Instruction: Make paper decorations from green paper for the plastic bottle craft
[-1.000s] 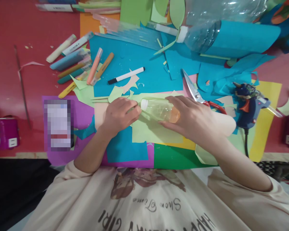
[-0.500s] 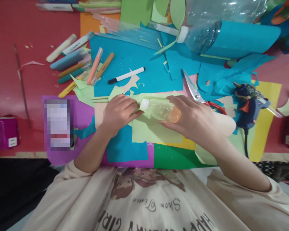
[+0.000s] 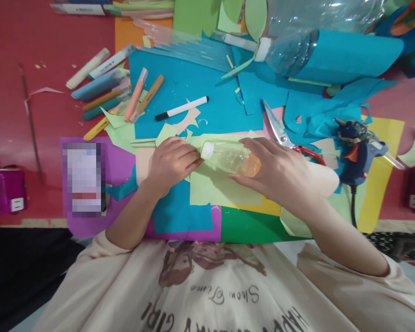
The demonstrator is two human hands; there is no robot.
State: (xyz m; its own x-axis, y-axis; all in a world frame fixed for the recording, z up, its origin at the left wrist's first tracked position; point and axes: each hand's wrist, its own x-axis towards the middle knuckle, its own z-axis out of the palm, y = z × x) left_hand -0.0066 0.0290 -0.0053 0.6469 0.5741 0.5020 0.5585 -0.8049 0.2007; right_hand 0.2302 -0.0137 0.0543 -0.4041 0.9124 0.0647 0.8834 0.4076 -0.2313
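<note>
A small clear plastic bottle [image 3: 228, 156] with a white cap [image 3: 208, 150] lies on its side over a light green paper sheet [image 3: 224, 191]. Peach paper [image 3: 323, 179] wraps its lower part, and my right hand [image 3: 273, 166] is closed around that end from above. At the cap, a thin green paper strip [image 3: 202, 146] curves along the edge. My left hand [image 3: 174, 161] has its thumb and fingers pinched together on the strip beside the cap; the fingertips partly hide it.
Red-handled scissors [image 3: 283, 136] and a glue gun [image 3: 358, 157] lie to the right. Several markers [image 3: 100, 87] and a phone [image 3: 85, 180] are on the left. A larger bottle in blue paper [image 3: 349, 55] lies at the back. Paper scraps surround the hands.
My left thumb and fingers have closed together by the cap, where they were slightly apart. The bottle and my right hand have hardly moved.
</note>
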